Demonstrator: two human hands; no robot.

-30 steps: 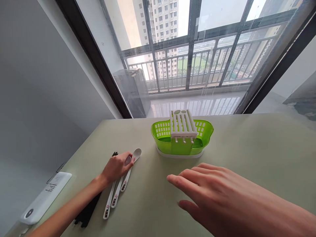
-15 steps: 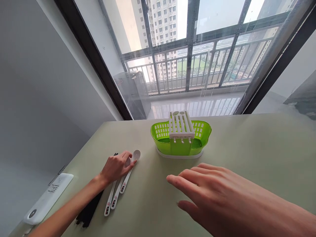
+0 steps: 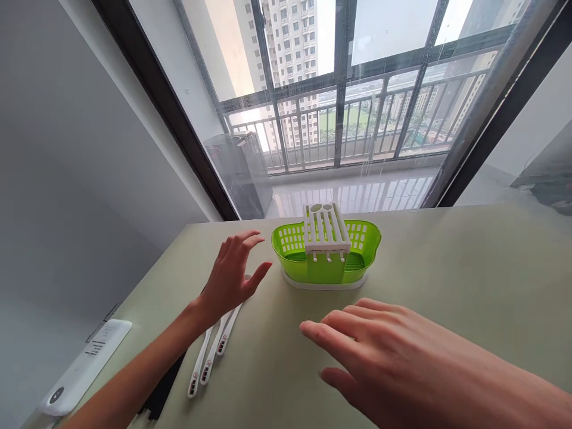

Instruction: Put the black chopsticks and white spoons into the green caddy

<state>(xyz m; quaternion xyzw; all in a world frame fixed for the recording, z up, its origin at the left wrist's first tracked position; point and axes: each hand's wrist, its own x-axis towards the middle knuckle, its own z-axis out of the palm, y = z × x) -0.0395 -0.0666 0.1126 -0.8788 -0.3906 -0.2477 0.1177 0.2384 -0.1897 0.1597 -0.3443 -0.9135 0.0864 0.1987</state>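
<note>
Green plastic catches my eye first from this end of the link: a utensil basket [image 3: 326, 271], upright on its white base, stands ahead of me towards the far edge of the table [image 3: 469, 286], with a white slotted rack [image 3: 328, 243] across its middle and small hooks along the rack's front. My left hand [image 3: 230, 271] hovers just beside its left end, nothing in its grasp, thumb and fingers well apart, the gap between them facing the basket. Beneath that hand and wrist lie three white spoons [image 3: 210, 360], handles towards me, their bowls mostly hidden. My right hand [image 3: 366, 339] is also bare, palm down, fingers extended and thumb apart, on the near side of the basket; I can't tell whether it rests on anything. Black sticks [image 3: 163, 387] show partly under my left forearm.

I'd judge this as positioning rather than gripping. As I read it, the next move calls for choosing one contact: the basket's rim between left thumb and fingers, with the wrist kept clear of the spoons.
</note>
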